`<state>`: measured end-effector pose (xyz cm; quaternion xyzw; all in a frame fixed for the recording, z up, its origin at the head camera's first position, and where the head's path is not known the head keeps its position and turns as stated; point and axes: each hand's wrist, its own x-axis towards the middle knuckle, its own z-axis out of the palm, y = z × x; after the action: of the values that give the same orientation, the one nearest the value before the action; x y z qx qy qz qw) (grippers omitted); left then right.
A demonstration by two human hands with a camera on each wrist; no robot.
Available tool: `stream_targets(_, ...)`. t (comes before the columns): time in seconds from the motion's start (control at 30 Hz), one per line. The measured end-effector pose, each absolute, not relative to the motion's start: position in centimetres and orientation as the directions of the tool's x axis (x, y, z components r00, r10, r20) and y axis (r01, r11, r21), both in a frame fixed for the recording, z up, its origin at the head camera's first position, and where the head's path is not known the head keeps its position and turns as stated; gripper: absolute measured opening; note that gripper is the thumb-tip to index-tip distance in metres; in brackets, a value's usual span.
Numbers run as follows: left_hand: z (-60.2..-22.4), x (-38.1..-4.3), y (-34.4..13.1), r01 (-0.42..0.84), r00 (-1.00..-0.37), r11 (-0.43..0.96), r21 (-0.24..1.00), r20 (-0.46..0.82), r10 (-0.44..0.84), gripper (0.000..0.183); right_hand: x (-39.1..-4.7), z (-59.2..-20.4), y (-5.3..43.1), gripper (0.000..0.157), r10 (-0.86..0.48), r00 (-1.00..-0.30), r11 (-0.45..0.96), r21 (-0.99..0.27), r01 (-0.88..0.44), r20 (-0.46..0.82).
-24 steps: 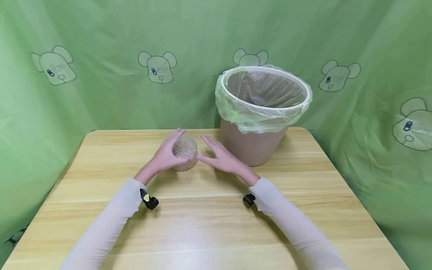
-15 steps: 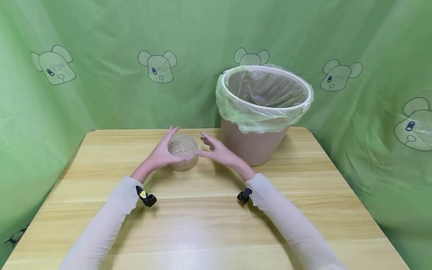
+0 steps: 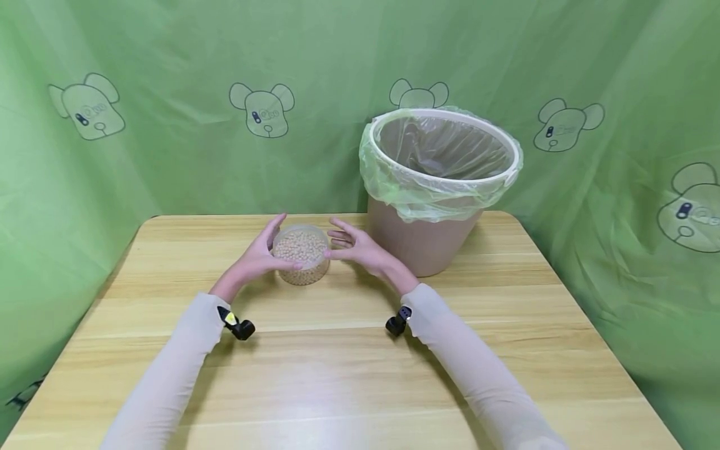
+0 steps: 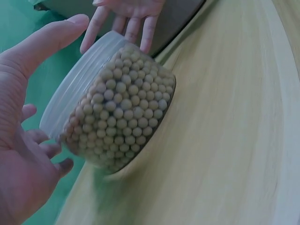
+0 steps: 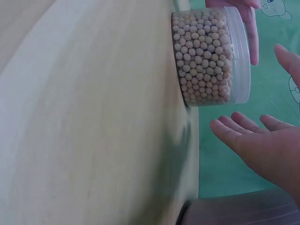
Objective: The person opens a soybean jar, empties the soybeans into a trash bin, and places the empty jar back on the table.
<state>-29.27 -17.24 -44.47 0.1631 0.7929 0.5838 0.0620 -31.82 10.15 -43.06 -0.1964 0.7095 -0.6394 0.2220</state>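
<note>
A clear round jar (image 3: 302,247) full of small beige balls stands on the table with a translucent lid (image 5: 240,56) on top. My left hand (image 3: 257,257) is at its left side, fingers spread and slightly bent; in the left wrist view the fingertips are close to the lid, and whether they touch it I cannot tell. To the right of the jar is my right hand (image 3: 362,252), its thumb by the lid's edge in the head view. In the right wrist view, a gap shows between the right fingers (image 5: 229,133) and the jar.
A beige waste bin (image 3: 419,240) with a white rim and a pale green plastic liner (image 3: 427,200) stands at the back right, just beyond my right hand. Behind the wooden table (image 3: 315,350) hangs a green curtain (image 3: 326,162) with bear-head drawings.
My left hand has drawn back leftward, uncovering more of the jar. My right hand has shifted slightly left, nearer the jar. The jar looks to be in about the same place.
</note>
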Motion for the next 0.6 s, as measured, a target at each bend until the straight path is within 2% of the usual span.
stream_targets(0.43, -47.1, -30.1, -19.5, 0.091, -0.909, 0.126, 0.988, 0.031, 0.416, 0.126, -32.3, -44.2, 9.2, 0.098, -0.591, -0.799, 0.121, -0.992, 0.045, -0.108)
stream_targets(0.6, -47.4, -30.2, -19.9, 0.086, -0.901, 0.114, 0.99, 0.028, 0.433, 0.123, -32.5, -44.5, 8.9, 0.099, -0.578, -0.806, 0.134, -0.989, 0.064, -0.13)
